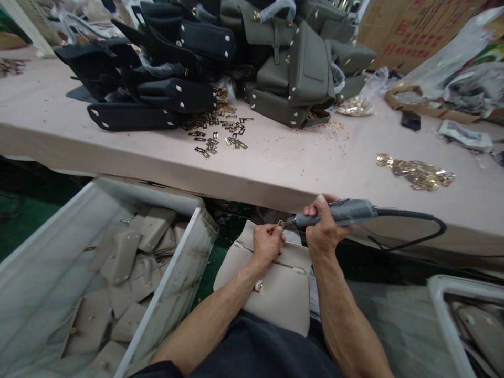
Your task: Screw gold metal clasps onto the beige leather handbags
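Across my lap lies a beige handbag (275,294) with a small gold fitting on its front. My left hand (268,242) rests at the bag's upper edge, its fingers pinching a small gold metal buckle plate (281,223). In my right hand (326,226) is a grey electric screwdriver (352,211), held level with its tip pointing left at the plate. A black cable runs from the tool's back end. The tip and the plate are very close; whether they touch I cannot tell.
A white bin (185,252) at left holds several beige bags (122,254). Another bin (444,310) stands at right. On the table (252,178) are black bags (157,94), olive bags (311,68), loose metal plates (208,139), a gold hardware pile (421,172) and a cardboard box (421,34).
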Action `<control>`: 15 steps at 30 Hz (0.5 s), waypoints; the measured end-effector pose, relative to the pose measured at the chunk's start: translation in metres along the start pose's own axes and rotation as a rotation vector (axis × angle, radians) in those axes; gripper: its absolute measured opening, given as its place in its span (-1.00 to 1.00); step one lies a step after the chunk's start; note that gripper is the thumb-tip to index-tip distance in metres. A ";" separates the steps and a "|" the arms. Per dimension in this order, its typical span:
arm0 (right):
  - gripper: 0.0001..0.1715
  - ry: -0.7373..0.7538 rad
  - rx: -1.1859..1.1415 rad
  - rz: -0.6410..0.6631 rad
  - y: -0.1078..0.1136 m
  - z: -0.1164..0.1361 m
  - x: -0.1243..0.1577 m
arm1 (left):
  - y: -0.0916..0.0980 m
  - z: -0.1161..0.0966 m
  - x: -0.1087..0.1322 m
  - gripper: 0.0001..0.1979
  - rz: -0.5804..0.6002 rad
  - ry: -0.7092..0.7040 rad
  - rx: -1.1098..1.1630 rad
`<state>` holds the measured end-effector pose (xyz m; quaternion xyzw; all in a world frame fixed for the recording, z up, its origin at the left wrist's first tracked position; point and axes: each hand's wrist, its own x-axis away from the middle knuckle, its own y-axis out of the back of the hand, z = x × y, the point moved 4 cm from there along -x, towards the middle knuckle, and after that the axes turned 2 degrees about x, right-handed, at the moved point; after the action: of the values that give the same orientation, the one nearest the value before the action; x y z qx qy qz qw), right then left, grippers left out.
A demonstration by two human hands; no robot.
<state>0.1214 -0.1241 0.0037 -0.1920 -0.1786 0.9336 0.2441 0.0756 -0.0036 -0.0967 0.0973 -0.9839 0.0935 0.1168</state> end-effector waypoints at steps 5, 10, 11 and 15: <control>-0.72 0.035 0.060 0.080 -0.006 0.003 0.010 | 0.003 0.002 0.001 -0.66 -0.009 0.023 -0.012; -0.74 0.030 0.140 0.318 -0.014 0.003 0.017 | 0.004 0.003 0.001 -0.65 0.002 -0.004 0.023; -0.74 0.023 0.151 0.353 -0.015 0.004 0.017 | 0.004 0.003 0.001 -0.65 0.005 -0.015 0.033; -0.73 -0.018 0.170 0.446 -0.021 0.006 0.017 | 0.006 0.003 0.003 -0.64 0.024 -0.047 0.048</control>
<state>0.1129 -0.0996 0.0134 -0.1969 -0.0546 0.9778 0.0456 0.0708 0.0007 -0.1001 0.0907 -0.9850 0.1160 0.0904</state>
